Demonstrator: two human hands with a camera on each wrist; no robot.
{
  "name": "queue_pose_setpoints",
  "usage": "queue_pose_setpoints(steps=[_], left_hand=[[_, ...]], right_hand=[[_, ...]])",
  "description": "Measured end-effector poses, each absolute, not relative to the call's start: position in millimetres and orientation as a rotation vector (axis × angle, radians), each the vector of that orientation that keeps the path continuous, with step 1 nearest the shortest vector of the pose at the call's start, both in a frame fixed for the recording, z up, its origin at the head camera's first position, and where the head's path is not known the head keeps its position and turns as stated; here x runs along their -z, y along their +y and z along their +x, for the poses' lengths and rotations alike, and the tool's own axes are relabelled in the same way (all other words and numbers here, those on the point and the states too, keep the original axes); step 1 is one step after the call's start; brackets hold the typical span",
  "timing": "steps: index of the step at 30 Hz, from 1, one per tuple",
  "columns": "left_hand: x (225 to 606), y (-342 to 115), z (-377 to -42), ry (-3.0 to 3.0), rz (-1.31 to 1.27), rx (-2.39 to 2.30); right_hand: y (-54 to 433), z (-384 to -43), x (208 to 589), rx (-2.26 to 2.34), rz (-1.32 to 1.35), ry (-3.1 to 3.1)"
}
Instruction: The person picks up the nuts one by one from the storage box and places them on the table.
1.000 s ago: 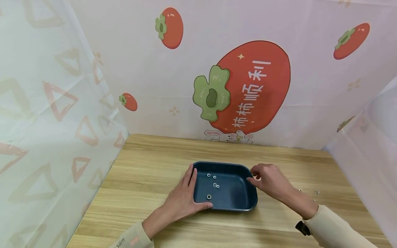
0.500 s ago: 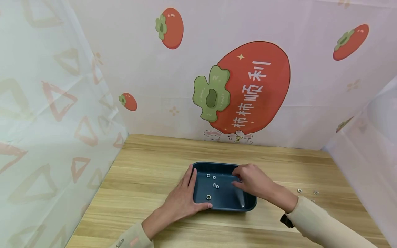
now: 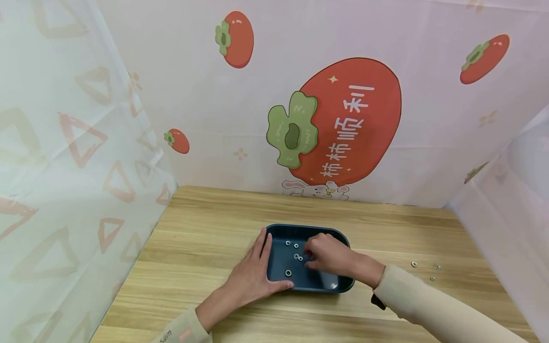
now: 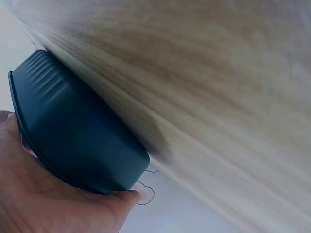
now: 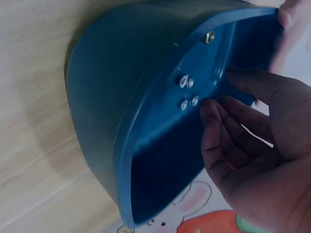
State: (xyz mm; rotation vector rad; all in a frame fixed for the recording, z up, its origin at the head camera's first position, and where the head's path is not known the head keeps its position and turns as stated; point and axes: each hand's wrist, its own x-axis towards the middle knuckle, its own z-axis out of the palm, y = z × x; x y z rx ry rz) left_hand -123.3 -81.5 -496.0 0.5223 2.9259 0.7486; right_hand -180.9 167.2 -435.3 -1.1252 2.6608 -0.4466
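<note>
A dark blue rectangular tray [image 3: 274,228] sits on the wooden table with several small metal nuts [image 3: 288,273] lying on its floor, mostly towards the left. My left hand [image 3: 253,274] holds the tray's left end, its fingers along the far left side and the thumb over the near rim. Inside the tray, my right hand [image 3: 330,255] hovers just right of the nuts. In the right wrist view, its thumb and bent fingers stand apart, and small silvery glints [image 5: 218,76] show by the thumb tip on the tray floor.
A few more small metal pieces [image 3: 414,264] lie on the wooden table [image 3: 214,209], right of the tray. Behind it stands a white wall sheet [image 3: 214,162] printed with red persimmons, and pale sheets flank both sides.
My right hand has moved left, from outside the tray's right rim over into it, close to the nuts. The left hand and the tray stay in place.
</note>
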Motion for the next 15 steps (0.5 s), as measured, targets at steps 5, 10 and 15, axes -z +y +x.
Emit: queue_pose_setpoints(steps=[5, 10, 15], left_hand=[[496, -81, -123, 2.924, 0.528, -0.747], [496, -82, -123, 2.924, 0.537, -0.748], [496, -83, -122, 2.929, 0.538, -0.750]], right_hand=[[158, -181, 445, 0.399, -1.159, 2.608], [150, -179, 454, 0.302, -1.194, 2.602], [142, -177, 458, 0.288, -1.220, 2.594]])
